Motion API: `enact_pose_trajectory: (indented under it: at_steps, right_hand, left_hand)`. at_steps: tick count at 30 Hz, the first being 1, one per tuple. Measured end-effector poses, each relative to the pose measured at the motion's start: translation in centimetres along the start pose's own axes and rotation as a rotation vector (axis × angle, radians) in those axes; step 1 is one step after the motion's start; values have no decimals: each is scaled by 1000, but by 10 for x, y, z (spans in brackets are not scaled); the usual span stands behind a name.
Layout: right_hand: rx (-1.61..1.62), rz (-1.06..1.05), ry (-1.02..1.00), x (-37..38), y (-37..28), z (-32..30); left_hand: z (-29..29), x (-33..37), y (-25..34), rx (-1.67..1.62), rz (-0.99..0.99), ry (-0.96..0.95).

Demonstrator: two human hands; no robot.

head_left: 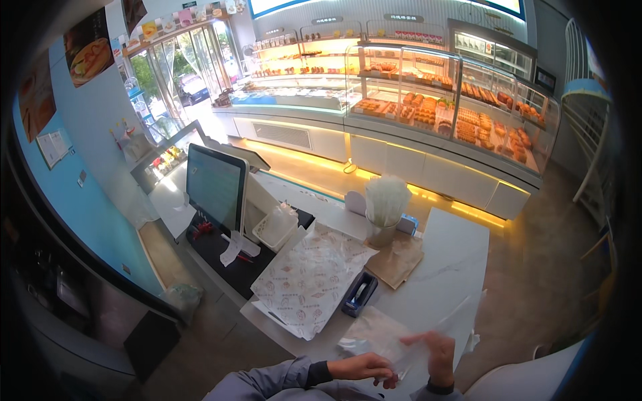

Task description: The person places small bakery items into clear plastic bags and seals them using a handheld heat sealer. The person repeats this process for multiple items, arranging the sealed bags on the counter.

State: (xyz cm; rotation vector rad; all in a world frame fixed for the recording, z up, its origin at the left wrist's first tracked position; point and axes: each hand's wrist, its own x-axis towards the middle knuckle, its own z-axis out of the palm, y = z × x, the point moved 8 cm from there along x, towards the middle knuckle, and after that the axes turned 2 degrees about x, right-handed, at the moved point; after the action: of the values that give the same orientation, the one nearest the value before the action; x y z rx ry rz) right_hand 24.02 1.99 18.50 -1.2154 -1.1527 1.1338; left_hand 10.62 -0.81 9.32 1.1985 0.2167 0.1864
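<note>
Over the near end of the white counter (461, 244), my left hand (364, 367) is closed, its fingertips pinching the edge of a clear plastic bag. My right hand (438, 354) is raised beside it, fingers bent and smeared by motion, with the thin see-through plastic bag (455, 317) running up past it. Whether the right fingers grip the bag cannot be made out. Just beyond my hands, a pile of clear plastic bags (371, 331) lies flat. A dark blue tape dispenser (360, 294) stands close to that pile.
Printed wrapping paper (311, 281) is stacked to the left. Farther off are a brown paper bag (399, 262), a holder of white sleeves (388, 200), a white basket (275, 230) and a monitor (215, 187). A glass bread case (455, 107) stands across the aisle.
</note>
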Motion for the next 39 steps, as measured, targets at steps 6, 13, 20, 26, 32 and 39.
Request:
enact_pose_trajectory:
  at_steps: [6,13,20,26,32,39]
  right_hand:
    - [33,46,37,2,-2,0]
    - [-12,-14,-169,26,12,6]
    - [-98,-243,-242,76,-6,14]
    - [-359,-553,-46,138,0,26]
    - [-453,-493,37,214,47,42]
    - [-601,-896,164,262,21,67]
  left_hand:
    - [-6,-6,-5,97,-62,122]
    - [-43,-2,6,282,53,178]
    - [-131,18,69,581,230,611]
    - [-196,26,94,534,331,825]
    - [-254,40,127,789,558,1005]
    - [-327,49,127,1225,405,1119]
